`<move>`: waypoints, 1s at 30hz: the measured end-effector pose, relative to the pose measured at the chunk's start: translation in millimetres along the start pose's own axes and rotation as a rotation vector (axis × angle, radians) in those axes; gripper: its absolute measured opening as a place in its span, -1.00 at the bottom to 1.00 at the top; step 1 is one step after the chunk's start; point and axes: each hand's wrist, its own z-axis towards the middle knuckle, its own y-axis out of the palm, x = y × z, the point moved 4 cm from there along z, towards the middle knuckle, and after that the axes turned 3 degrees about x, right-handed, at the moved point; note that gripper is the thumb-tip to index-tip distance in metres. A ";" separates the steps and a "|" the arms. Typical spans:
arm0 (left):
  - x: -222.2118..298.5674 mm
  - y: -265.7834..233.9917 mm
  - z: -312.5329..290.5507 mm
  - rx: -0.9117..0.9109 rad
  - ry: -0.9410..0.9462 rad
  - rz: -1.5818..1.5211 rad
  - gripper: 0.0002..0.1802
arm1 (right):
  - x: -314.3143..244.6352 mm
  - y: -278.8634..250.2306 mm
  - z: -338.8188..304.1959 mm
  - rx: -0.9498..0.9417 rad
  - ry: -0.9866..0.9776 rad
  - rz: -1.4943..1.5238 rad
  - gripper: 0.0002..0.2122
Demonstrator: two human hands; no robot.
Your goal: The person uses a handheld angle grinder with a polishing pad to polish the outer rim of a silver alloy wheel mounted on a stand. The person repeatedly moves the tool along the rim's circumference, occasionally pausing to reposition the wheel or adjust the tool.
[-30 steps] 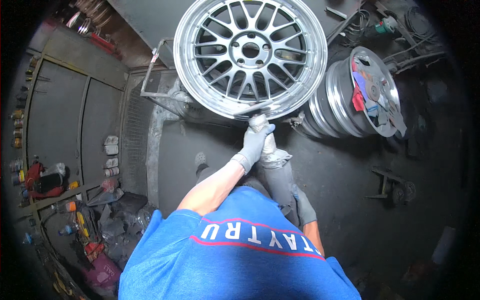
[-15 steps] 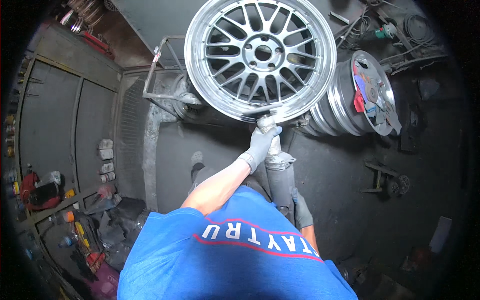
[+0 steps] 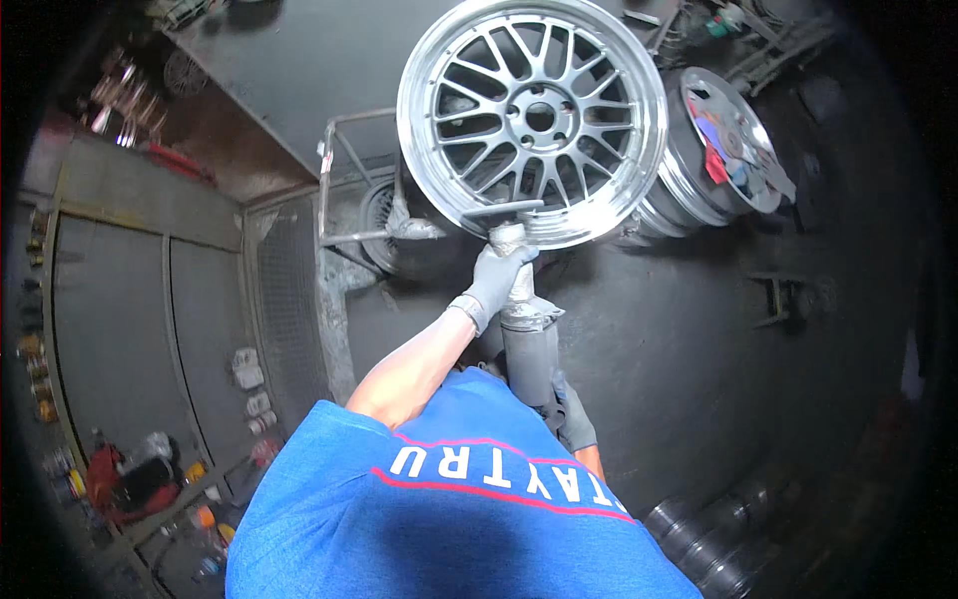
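My gloved left hand is wrapped round the pale, taped neck of a grey angle grinder. Farther back, at the rear of its long round body, my gloved right hand grips the tool, its fingers partly hidden. The grinder's thin disc appears almost edge-on over the near lip of a silver multi-spoke car wheel. Whether the disc touches the metal cannot be made out. The wheel faces up toward me, with a bright polished lip and duller grey spokes.
Right of the wheel, another rim lies on its side, bearing sanding pads and coloured cloths. A metal tube frame stands to the left. Stacked rims are at the lower right, and cables and tools at the far right.
The view has shifted, so the room sits differently in it. Against the wheel, the grinder's disc has moved left along the near lip. Both hands keep their hold.
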 end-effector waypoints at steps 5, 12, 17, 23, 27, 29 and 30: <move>10.0 -19.6 -2.5 -0.078 -0.081 -0.142 -0.51 | 18.2 -3.8 20.8 0.082 -0.253 -0.226 -0.23; 11.6 -72.0 -33.8 -0.110 -0.154 -0.386 -0.80 | -1.4 6.6 27.4 0.051 -0.422 -0.621 -0.26; 8.6 -115.6 -52.5 0.019 -0.090 -0.464 -0.79 | -47.0 1.5 47.2 -0.073 -0.327 -0.907 -0.36; 7.5 -129.1 -81.2 0.151 0.011 -0.575 -0.71 | -234.5 -6.6 109.4 0.045 -0.739 -1.062 -0.63; -15.4 -111.9 -96.1 0.334 0.020 -0.595 -0.68 | -413.8 -7.0 160.6 0.488 -1.049 -0.720 -0.72; -23.9 -100.9 -103.2 0.395 0.010 -0.606 -0.67 | -489.8 4.6 183.2 0.633 -1.343 -0.852 -0.59; -29.0 -97.6 -107.8 0.410 0.018 -0.607 -0.67 | -518.0 32.9 179.4 0.622 -1.472 -0.889 -0.55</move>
